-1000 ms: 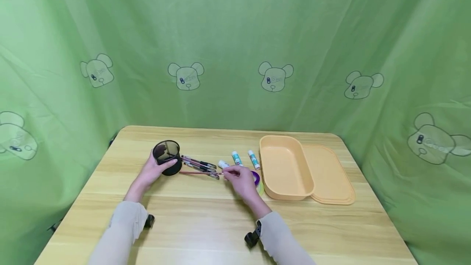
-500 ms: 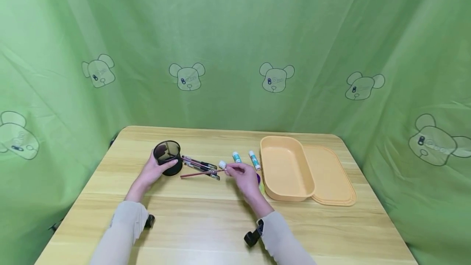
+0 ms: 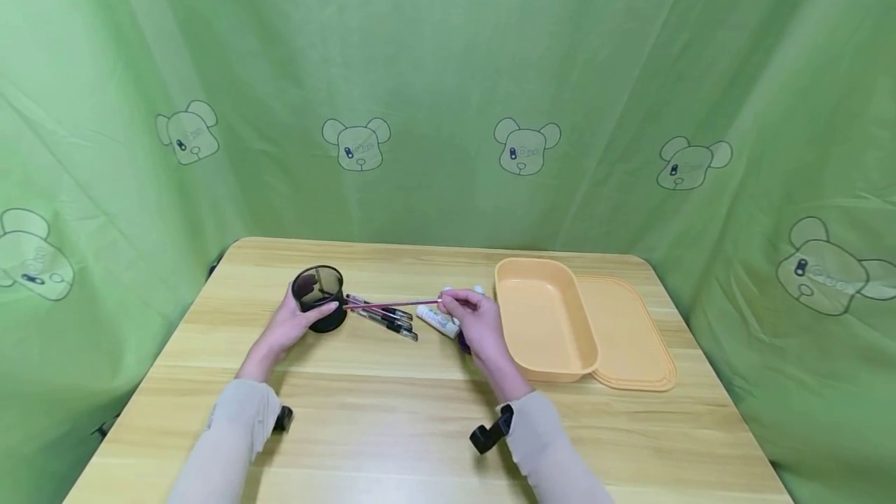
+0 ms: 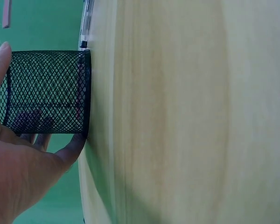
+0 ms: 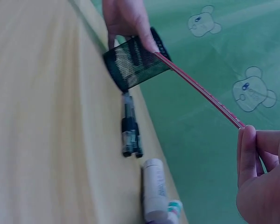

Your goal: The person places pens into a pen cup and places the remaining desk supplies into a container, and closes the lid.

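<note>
Upright on the table stands a black mesh pen cup, its side gripped by my left hand. The left wrist view shows the thumb near the rim of the mesh cup and the fingers around its far side. My right hand pinches one end of a red pencil between thumb and fingertips. The pencil is held above the table, its other end pointing left towards the cup. Below it lie several black-capped pens beside the cup.
A white tube lies left of the right hand, with a glue stick behind it. Purple tape is partly hidden by that hand. Farther right, an orange box stands beside its flat lid. A green curtain surrounds the table.
My right hand has lifted the red pencil off the table beside the pens, moving up and slightly right. My left hand and the pen cup have stayed in place.
</note>
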{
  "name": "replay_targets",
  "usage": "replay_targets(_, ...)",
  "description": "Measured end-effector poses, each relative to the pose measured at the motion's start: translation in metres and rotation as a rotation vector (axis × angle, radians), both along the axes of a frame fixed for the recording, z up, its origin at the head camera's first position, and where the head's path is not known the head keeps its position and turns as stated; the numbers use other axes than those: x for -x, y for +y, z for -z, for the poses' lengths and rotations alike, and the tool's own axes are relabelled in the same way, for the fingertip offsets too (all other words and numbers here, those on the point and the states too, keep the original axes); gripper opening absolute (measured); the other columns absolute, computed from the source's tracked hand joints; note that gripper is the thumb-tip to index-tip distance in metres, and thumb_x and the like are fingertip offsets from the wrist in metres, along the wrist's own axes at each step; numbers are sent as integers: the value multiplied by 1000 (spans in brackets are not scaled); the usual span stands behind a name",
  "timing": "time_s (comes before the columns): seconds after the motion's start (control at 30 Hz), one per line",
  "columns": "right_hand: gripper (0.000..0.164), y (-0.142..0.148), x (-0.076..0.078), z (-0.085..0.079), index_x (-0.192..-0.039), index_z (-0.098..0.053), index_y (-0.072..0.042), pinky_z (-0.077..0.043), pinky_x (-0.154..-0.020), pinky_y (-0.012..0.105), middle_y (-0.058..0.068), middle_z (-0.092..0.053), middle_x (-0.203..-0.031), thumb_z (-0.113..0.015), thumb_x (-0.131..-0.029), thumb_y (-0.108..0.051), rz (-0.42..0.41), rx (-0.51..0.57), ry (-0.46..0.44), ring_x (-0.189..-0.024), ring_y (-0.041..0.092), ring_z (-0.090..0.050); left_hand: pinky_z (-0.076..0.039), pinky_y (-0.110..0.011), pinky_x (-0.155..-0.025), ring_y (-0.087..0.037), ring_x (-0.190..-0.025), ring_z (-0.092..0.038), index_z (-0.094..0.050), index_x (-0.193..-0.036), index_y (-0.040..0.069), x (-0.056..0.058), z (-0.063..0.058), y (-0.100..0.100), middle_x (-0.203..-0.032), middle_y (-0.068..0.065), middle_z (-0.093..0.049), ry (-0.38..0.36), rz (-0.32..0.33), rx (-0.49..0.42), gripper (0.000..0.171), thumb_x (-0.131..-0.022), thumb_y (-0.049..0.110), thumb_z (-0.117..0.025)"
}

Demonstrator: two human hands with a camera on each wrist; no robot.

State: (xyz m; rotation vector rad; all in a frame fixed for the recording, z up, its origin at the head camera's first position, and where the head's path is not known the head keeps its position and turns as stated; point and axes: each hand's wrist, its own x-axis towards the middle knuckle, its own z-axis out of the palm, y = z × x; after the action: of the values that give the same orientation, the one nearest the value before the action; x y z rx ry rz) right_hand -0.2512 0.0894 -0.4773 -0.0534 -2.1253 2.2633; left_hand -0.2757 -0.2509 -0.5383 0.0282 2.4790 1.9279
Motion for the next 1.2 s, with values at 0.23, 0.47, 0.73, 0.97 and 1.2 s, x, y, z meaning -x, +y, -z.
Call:
replay_targets(0.23, 19, 2, 4, -23, -104, -70, -1, -55, -89, 37, 15, -71, -98, -69, -87, -8, -16, 42, 7, -91, 26, -70, -21, -52, -115, -35, -138, -30, -19, -150, 15, -1, -2, -1, -149, -16, -35, 13, 3, 20, 97, -78, 41, -78)
replay_targets(0.47, 22, 1, 10, -31, -106, -70, -4, -54, -91, 35, 13, -71, -99, -71, -86, -14, -29, 37, 25, -90, 22, -70, -21, -53, -115, -36, -139, -30, -20, -150, 14, -3, -2, -2, -148, -16, -36, 22, 11, 37, 98, -77, 42, -78)
replay_targets(0.73, 21, -9, 11, -37, -106, -69, 0, -55, -88, 32, 16, -70, -101, -69, -87, -8, -49, 96, 35, -88, 19, -70, -17, -56, -115, -38, -141, -25, -20, -150, 12, -17, -19, 7, -150, -19, -33, -5, 54, 59, 94, -80, 37, -77)
replay_targets(0.97, 20, -17, 12, -37, -105, -70, 0, -55, -87, 31, 14, -71, -99, -69, -87, -9, -52, 76, 40, -90, 23, -70, -20, -56, -114, -39, -139, -27, -21, -150, 7, -30, -33, 15, -149, -21, -34, 3, 72, 90, 91, -82, 33, -76)
replay_targets(1.2, 19, -25, 15, -35, -104, -71, -2, -55, -87, 31, 15, -70, -100, -70, -87, -10, -85, 57, 63, -90, 24, -69, -18, -56, -115, -39, -139, -27, -26, -147, 9, -24, -23, 15, -146, -20, -38, 36, 91, 29, 86, -81, 30, -77)
